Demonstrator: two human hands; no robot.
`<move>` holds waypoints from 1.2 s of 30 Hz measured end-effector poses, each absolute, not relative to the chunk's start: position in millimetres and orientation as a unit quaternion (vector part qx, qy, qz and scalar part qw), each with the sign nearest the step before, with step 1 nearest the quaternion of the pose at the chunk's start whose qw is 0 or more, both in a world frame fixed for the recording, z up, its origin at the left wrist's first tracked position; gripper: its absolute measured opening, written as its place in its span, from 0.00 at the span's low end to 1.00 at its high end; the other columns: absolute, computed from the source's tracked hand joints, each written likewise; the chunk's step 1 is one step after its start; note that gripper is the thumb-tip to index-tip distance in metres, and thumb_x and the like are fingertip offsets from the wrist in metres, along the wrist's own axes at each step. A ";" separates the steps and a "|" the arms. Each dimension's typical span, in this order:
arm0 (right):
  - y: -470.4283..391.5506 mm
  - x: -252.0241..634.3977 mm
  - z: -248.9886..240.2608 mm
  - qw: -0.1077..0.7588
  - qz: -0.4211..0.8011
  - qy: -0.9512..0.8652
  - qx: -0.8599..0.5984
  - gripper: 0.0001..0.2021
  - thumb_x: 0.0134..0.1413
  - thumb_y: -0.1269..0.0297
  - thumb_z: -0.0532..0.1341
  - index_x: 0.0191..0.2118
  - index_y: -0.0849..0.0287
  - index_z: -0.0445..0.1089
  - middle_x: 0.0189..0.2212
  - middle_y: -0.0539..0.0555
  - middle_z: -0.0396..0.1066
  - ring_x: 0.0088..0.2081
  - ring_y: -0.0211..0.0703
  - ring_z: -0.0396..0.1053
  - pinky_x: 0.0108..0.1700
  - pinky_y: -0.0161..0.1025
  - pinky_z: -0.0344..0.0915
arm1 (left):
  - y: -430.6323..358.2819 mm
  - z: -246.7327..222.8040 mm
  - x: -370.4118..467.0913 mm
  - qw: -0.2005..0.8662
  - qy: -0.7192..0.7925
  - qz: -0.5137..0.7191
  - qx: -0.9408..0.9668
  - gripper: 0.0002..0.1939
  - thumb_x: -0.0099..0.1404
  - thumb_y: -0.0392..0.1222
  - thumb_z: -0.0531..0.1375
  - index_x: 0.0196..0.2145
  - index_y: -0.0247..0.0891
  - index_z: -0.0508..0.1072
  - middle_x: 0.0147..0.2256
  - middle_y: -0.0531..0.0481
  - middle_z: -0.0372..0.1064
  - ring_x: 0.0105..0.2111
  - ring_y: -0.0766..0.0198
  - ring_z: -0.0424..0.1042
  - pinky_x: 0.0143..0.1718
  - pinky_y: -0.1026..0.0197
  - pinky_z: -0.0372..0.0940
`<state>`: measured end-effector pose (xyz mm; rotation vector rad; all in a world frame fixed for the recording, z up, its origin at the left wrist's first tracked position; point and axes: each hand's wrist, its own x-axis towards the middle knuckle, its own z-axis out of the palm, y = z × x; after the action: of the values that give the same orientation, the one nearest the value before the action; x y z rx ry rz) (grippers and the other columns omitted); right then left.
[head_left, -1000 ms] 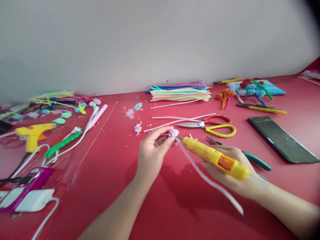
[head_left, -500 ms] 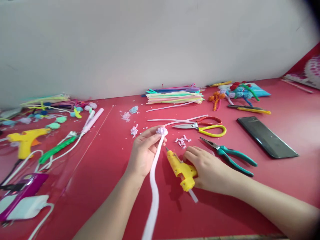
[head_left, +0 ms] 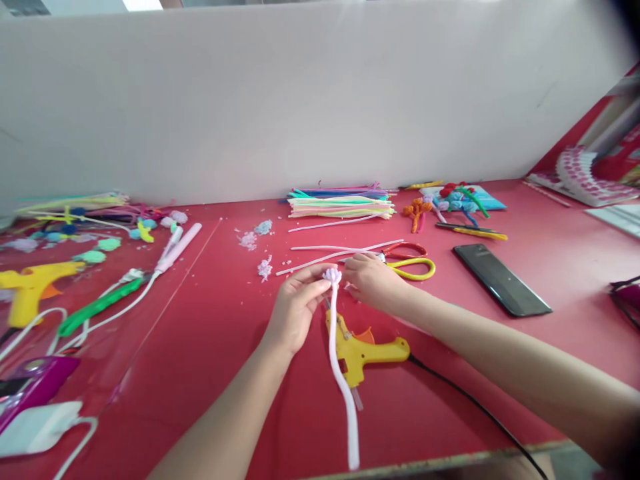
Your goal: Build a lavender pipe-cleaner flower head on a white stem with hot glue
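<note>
Pinched in my left hand [head_left: 299, 303] is a pale pink fuzzy stem [head_left: 340, 373] with a small petalled head [head_left: 332, 275] at its top; the stem hangs toward the table's front edge. Just right of the head, my right hand [head_left: 373, 280] reaches down over the table, fingers bent together; what they hold, if anything, is hidden. Under the stem lies a yellow glue gun [head_left: 370, 352] on its side, its black cord trailing to the lower right. Scissors with red and yellow handles [head_left: 415, 267] lie behind my right hand, their blades partly covered.
Pink stems [head_left: 325, 259] and a bundle of colored stems [head_left: 340, 203] lie farther back. Lint piles [head_left: 247, 241] are left of them. A black phone [head_left: 501, 279] is at right. Another glue gun [head_left: 30, 283] and a pink iron [head_left: 179, 248] with cables occupy the left.
My right hand has let go of the glue gun, which now lies on the table, and has moved up and left beside the petalled head. The view has tilted up and shifted right.
</note>
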<state>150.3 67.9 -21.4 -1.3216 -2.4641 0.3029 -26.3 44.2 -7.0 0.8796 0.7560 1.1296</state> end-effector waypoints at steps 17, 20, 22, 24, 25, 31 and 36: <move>53.6 159.7 22.9 0.348 0.539 -0.656 -0.398 0.11 0.54 0.61 0.61 0.38 0.55 0.58 0.22 0.45 0.69 0.23 0.35 0.68 0.27 0.33 0.63 | 38.9 2.8 -30.7 0.712 0.296 0.470 0.430 0.09 0.51 0.33 0.66 0.34 0.37 0.80 0.30 0.51 0.77 0.32 0.68 0.72 0.40 0.67 0.64; 54.9 159.7 21.9 0.343 0.570 -0.640 -0.385 0.10 0.53 0.61 0.62 0.37 0.56 0.60 0.22 0.45 0.68 0.23 0.34 0.67 0.27 0.32 0.62 | 36.6 4.9 -29.6 0.709 0.294 0.468 0.438 0.08 0.51 0.34 0.66 0.32 0.38 0.80 0.31 0.52 0.77 0.32 0.68 0.72 0.37 0.68 0.65; 55.0 158.7 22.6 0.338 0.582 -0.635 -0.379 0.09 0.53 0.63 0.62 0.36 0.56 0.60 0.21 0.45 0.68 0.22 0.34 0.66 0.26 0.31 0.61 | 36.3 4.3 -29.4 0.702 0.302 0.471 0.440 0.08 0.51 0.33 0.66 0.32 0.37 0.80 0.31 0.52 0.77 0.32 0.69 0.72 0.37 0.70 0.65; 54.6 157.3 23.9 0.340 0.593 -0.625 -0.375 0.08 0.53 0.64 0.62 0.35 0.57 0.60 0.20 0.44 0.67 0.22 0.33 0.65 0.26 0.31 0.61 | 36.5 3.1 -29.6 0.696 0.308 0.476 0.442 0.08 0.51 0.33 0.66 0.32 0.37 0.80 0.31 0.52 0.77 0.32 0.69 0.72 0.37 0.70 0.65; 54.6 157.0 24.3 0.345 0.597 -0.620 -0.374 0.08 0.52 0.65 0.62 0.34 0.57 0.60 0.20 0.44 0.67 0.22 0.32 0.65 0.26 0.31 0.61 | 36.8 2.6 -29.9 0.693 0.310 0.480 0.440 0.08 0.51 0.32 0.66 0.32 0.37 0.80 0.31 0.52 0.77 0.32 0.69 0.72 0.37 0.70 0.65; 59.2 164.5 21.9 0.373 0.440 -0.699 -0.423 0.06 0.50 0.69 0.61 0.37 0.57 0.65 0.30 0.50 0.69 0.34 0.40 0.69 0.39 0.40 0.65 | 41.4 2.5 -31.9 0.672 0.308 0.523 0.423 0.09 0.50 0.33 0.66 0.32 0.38 0.80 0.31 0.51 0.77 0.34 0.67 0.74 0.41 0.67 0.66; 54.1 163.0 30.1 0.382 0.329 -0.743 -0.441 0.04 0.48 0.69 0.63 0.33 0.57 0.71 0.39 0.52 0.70 0.43 0.44 0.68 0.49 0.43 0.61 | 43.0 1.1 -31.6 0.671 0.311 0.525 0.421 0.09 0.50 0.32 0.66 0.32 0.38 0.80 0.33 0.50 0.77 0.35 0.66 0.74 0.40 0.67 0.67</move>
<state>163.0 54.1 30.1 -1.1263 -1.8948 0.8390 -31.6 43.0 1.1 0.9490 0.7015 1.1830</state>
